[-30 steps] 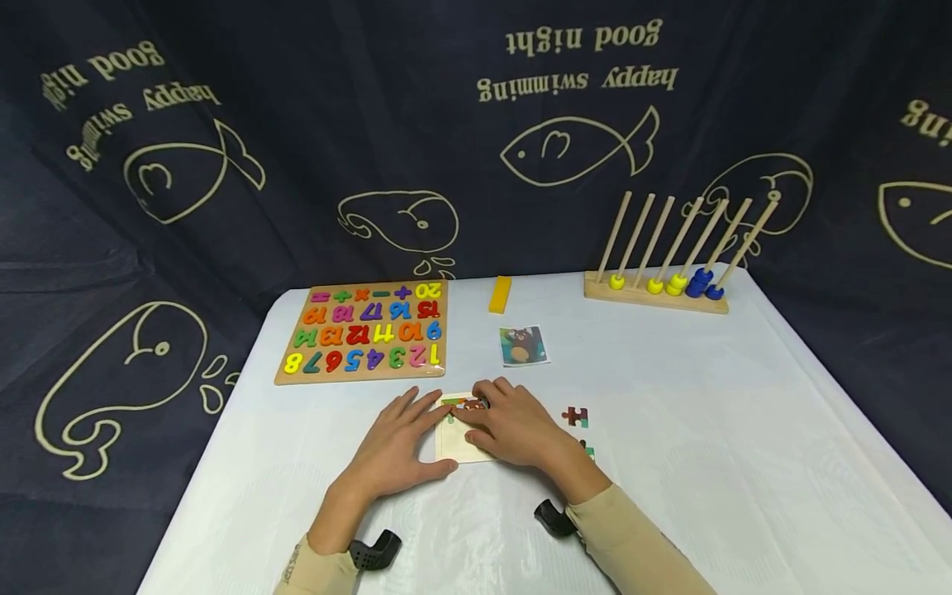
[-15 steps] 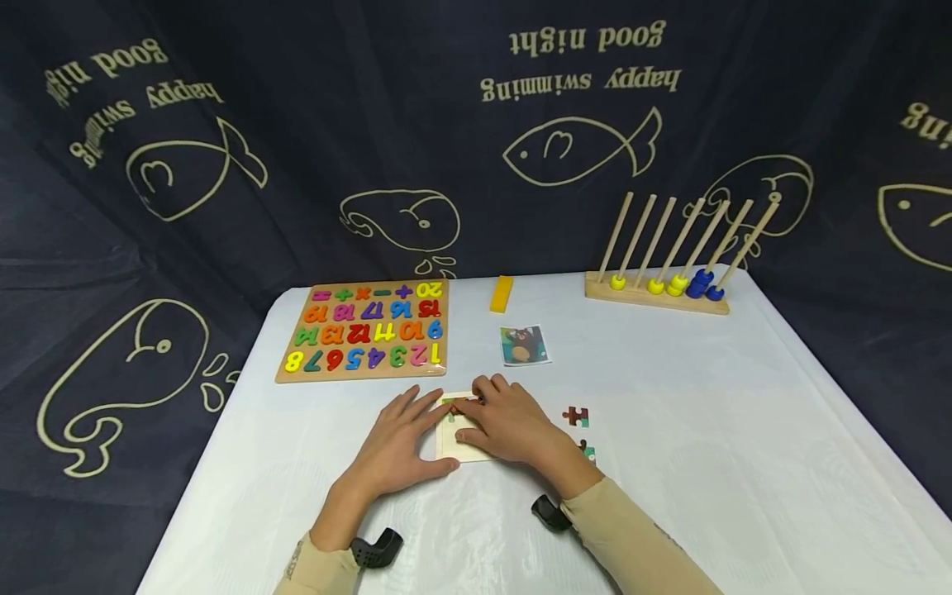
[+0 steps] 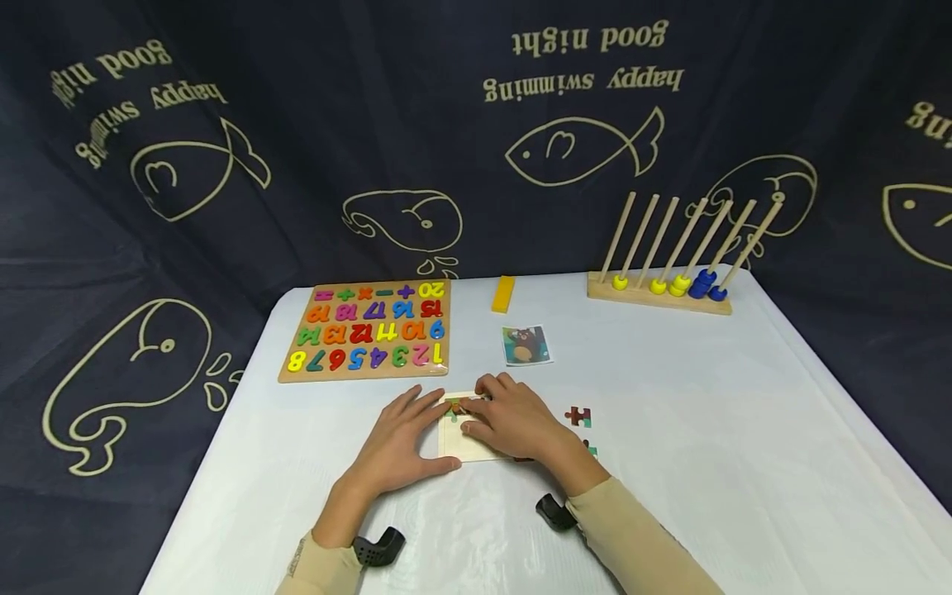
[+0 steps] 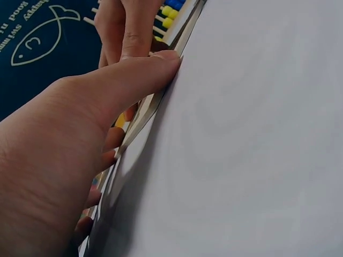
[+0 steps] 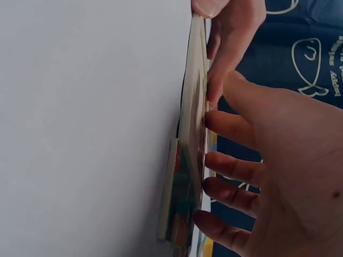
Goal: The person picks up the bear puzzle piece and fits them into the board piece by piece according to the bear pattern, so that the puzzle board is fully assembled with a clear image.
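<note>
Four rows of bright numerals and signs fill a wooden number board [image 3: 364,374] at the far left of the white-covered table [image 3: 684,463]. Just nearer and to the right comes the person's left hand [image 3: 397,450], fingers spread and nearly straight — the thumb rests against the near edge of a pale puzzle tray [image 3: 464,447], and the forefinger reaches its far left corner. The tray lies flat between the two hands. Inside it, along the far side, is a green and brown puzzle piece [image 3: 454,416], partly covered by fingers.

A yellow block [image 3: 502,294] lies farther back. Over the tray's right part is the right hand [image 3: 516,420], its fingers lightly bent with the tips touching down at the far side; whether its thumb touches the tray I cannot tell. Beyond that hand lies a square picture card [image 3: 527,351] of a brown bear.

Right of the right hand, a reddish-brown loose piece [image 3: 578,416] sits on the cloth, with a green-edged piece [image 3: 592,450] nearer, half hidden by the wrist. Farthest right, at the back edge, stands a seven-rod bead stand [image 3: 641,298] with yellow and blue beads — all low on their rods.
</note>
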`<state>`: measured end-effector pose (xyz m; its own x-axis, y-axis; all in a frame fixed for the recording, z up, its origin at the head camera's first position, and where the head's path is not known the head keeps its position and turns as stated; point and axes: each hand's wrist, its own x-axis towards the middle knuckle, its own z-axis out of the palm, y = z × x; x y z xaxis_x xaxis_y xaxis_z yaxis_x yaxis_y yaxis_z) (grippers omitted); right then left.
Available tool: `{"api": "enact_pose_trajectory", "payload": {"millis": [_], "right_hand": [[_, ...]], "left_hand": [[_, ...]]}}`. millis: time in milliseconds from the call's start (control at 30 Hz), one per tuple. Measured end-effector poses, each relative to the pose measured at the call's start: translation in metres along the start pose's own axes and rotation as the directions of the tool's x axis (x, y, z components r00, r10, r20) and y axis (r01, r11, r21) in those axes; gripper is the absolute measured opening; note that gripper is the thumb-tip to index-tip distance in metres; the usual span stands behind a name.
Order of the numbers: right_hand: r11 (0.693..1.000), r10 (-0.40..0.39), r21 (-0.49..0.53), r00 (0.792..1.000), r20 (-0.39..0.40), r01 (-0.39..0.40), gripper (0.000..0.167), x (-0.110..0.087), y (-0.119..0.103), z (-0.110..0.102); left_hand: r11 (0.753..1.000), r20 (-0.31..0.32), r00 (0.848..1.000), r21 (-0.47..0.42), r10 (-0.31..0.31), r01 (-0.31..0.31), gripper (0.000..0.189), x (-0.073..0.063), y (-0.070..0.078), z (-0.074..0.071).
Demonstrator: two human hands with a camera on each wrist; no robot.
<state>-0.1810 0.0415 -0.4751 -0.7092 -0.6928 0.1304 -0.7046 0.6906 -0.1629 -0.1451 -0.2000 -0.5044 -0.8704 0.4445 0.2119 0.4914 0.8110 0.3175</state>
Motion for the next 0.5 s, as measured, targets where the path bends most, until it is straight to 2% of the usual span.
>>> {"api": "enact_pose_trajectory", "payload": {"millis": [133,233,300,400,433,500], "right_hand": [[0.998,0.011,0.063,1.0,0.024,-0.012,0.052,-0.007,0.003,-0.002],[0.975,0.049,0.216,0.998,0.037,-0.056,0.056,-0.014,0.009,-0.007],[0.929,0.082,0.358,0.995,0.049,-0.094,0.056,-0.018,0.016,-0.013],[0.846,0.131,0.515,0.99,0.048,-0.137,0.051,-0.026,0.029,-0.02],[0.822,0.15,0.549,0.988,0.042,-0.148,0.05,-0.028,0.034,-0.022],[0.796,0.179,0.585,0.984,0.018,-0.156,0.046,-0.033,0.043,-0.026]], "left_hand": [[0.999,0.011,1.0,0.025,0.02,-0.02,0.092,0.0,0.001,0.0],[0.999,-0.004,1.0,0.032,0.027,-0.027,0.096,0.001,0.0,0.0],[0.999,-0.013,1.0,0.036,0.026,-0.025,0.098,0.002,-0.001,0.001],[0.999,-0.012,1.0,0.037,0.013,-0.012,0.099,0.002,-0.001,0.002],[0.999,-0.01,1.0,0.038,0.01,-0.009,0.098,0.001,-0.001,0.003],[0.999,-0.008,1.0,0.036,0.001,0.0,0.097,0.001,-0.001,0.003]]}}
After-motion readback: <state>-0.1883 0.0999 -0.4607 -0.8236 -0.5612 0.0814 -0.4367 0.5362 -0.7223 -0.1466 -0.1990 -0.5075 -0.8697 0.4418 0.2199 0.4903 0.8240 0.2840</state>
